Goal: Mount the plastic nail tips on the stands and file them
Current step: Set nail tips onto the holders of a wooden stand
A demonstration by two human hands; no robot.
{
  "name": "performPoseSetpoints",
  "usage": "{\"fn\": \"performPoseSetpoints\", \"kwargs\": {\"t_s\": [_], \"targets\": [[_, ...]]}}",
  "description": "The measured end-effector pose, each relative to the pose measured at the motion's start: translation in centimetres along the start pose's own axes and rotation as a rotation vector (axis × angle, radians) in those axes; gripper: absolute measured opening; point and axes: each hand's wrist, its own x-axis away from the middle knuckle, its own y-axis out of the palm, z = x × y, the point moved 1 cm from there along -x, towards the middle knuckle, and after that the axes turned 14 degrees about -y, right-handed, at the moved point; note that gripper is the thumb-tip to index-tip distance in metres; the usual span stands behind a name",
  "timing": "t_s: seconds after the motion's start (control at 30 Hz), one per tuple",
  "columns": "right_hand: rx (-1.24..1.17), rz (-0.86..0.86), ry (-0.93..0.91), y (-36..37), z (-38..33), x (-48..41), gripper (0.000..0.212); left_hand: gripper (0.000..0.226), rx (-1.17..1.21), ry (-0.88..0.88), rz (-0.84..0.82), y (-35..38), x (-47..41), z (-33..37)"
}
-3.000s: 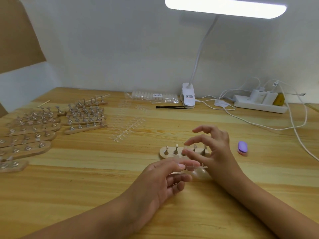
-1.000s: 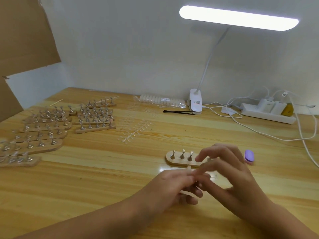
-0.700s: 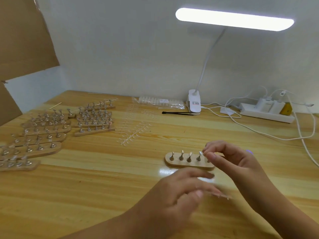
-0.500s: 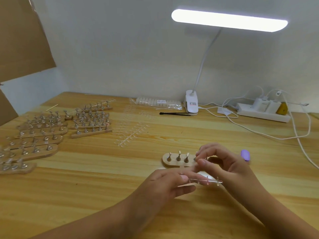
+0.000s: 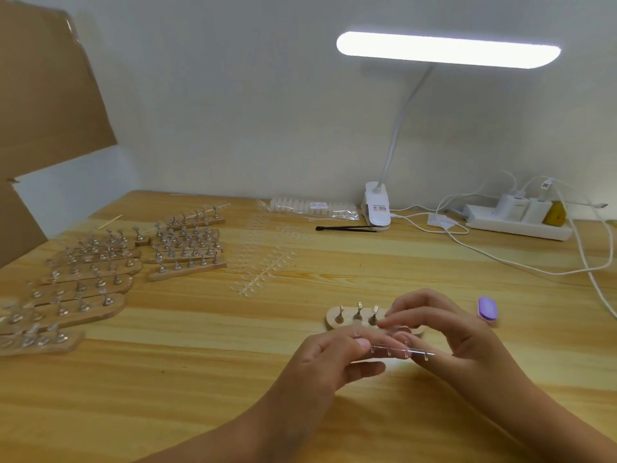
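Pinching the clear tip strip (image 5: 400, 350) at its left end, left hand (image 5: 334, 359) holds it just near-side of the wooden stand (image 5: 334, 321). Bare table (image 5: 200, 379) near n left. Right hand (image 5: 467, 345) fingers curl at the stand's right end, can't tell if gripping anything. Same as 0.5 s ago, strip barely shifted. Purple file (image 5: 486, 308) sits right, loaded stands (image 5: 83, 285) far left, lamp (image 5: 447, 50) overhead.

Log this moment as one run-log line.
phase: mounting tips | left hand: holds clear tip strip | right hand: fingertips at wooden stand, grip unclear | purple file block: on table, not held
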Motion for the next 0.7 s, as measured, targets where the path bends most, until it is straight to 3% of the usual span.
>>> {"fn": "performPoseSetpoints", "kwargs": {"t_s": [0.07, 0.17, 0.27, 0.47, 0.7], "targets": [[0.084, -0.036, -0.033, -0.2, -0.3, -0.3, 0.026, 0.039, 0.021, -0.005, 0.029, -0.3, -0.2, -0.1], [0.233, -0.120, -0.103, -0.7, -0.6, -1.2, 0.019, 0.038, 0.030, -0.006, 0.053, -0.5, -0.4, -0.3], [0.228, -0.228, -0.078, -1.2, -0.4, -2.4, 0.023, 0.037, 0.077, -0.028, 0.089, -0.8, -0.7, -0.3], [0.197, 0.114, -0.075, 0.3, 1.9, -4.4, 0.024, 0.037, 0.085, -0.112, 0.076, -1.0, -1.0, -0.5], [0.269, 0.034, -0.034, 1.8, 4.8, -3.3, 0.021, 0.040, -0.023, -0.178, -0.007, -0.5, -1.1, -1.1]]}}
